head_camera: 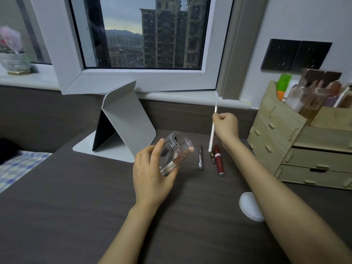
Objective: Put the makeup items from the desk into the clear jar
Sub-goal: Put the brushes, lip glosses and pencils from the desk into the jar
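My left hand [150, 174] grips the clear jar [176, 147], tilted with its mouth toward the upper right. A white-handled makeup brush [177, 161] with a pink tip lies inside it. My right hand [226, 126] is closed on a thin white brush [212, 134], held nearly upright above the desk, right of the jar. On the dark desk [76, 206] below lie a silver pencil-like stick [200, 157], a red lipstick tube [218, 161] and a small dark-gold item [213, 156] between them, partly hidden.
A folded grey stand mirror [122, 121] stands behind the jar. A wooden drawer organiser [297, 149] full of bottles fills the right side. A white oval pad [249, 206] lies near my right forearm. A bed edge [21, 164] is at left.
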